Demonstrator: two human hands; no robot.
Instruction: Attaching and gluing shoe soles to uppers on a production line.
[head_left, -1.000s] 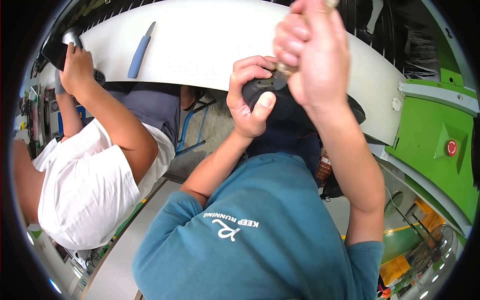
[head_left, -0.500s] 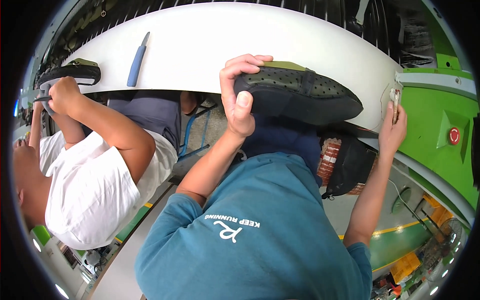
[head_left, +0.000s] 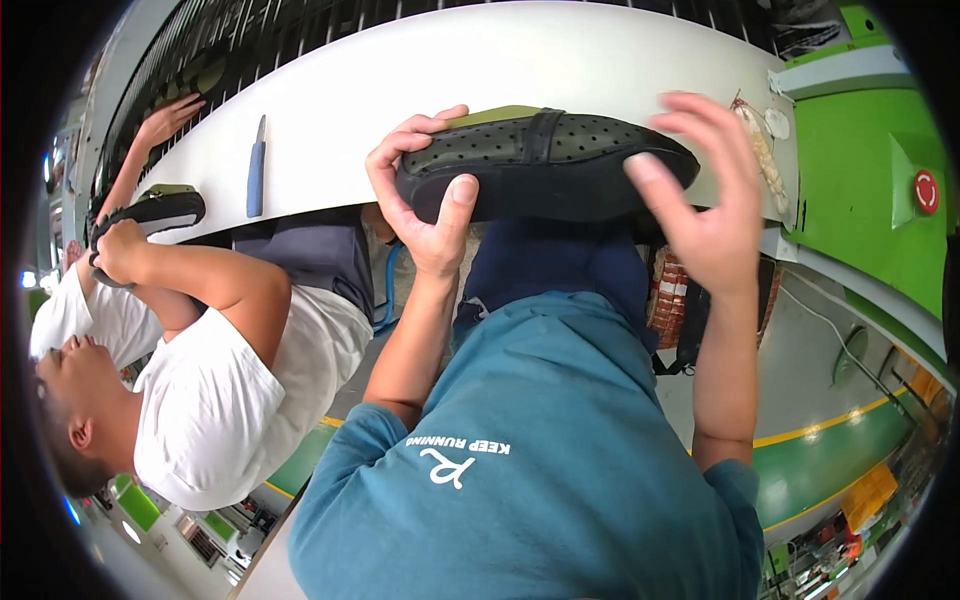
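Note:
A dark shoe [head_left: 520,175], with a perforated olive-black upper, a strap across it and a thick black sole, lies sideways above my lap at the table's front edge. My left hand [head_left: 425,190] grips its left end, thumb on the sole side and fingers over the top. At the pointed right end, my right hand [head_left: 710,190] is spread open, thumb and fingers apart and slightly blurred. Its thumb overlaps the shoe tip; whether they touch I cannot tell. Beyond that hand, a slim tool with a pale wrapped handle [head_left: 765,160] lies on the table.
A blue-handled knife [head_left: 256,180] lies on the white table [head_left: 380,80]. On the left, a co-worker in white [head_left: 220,400] holds another dark shoe [head_left: 165,210]; another person's hand [head_left: 168,122] reaches toward the slatted rack. A green machine [head_left: 860,190] with a red button borders the right.
My right hand has let go of the pale-handled tool and moved left to the shoe's tip. The shoe has shifted slightly left in my left hand. Another person's arm now reaches across at far left.

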